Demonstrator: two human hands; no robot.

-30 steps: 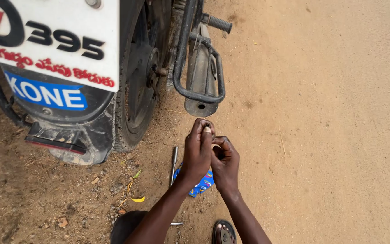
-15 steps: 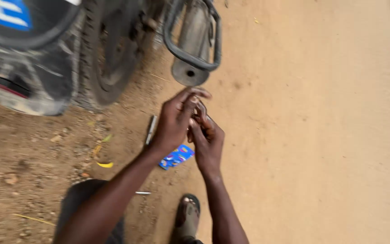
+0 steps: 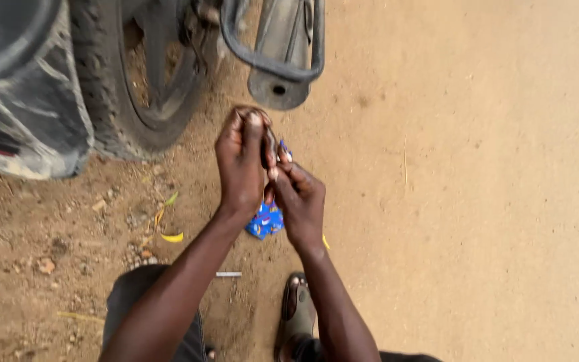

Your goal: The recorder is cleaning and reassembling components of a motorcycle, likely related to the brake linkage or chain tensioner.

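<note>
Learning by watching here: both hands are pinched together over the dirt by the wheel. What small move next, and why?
Probably keep the left hand steady while the right hand works the small piece pinched between them; it is mostly hidden, and loose dirt lies below.

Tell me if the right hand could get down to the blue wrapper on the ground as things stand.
Probably yes: the blue wrapper lies on bare dirt just under the right hand, uncovered, though both hands are pinching something small together.

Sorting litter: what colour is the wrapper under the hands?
Bright blue wrapper with small coloured marks, head view.
</note>
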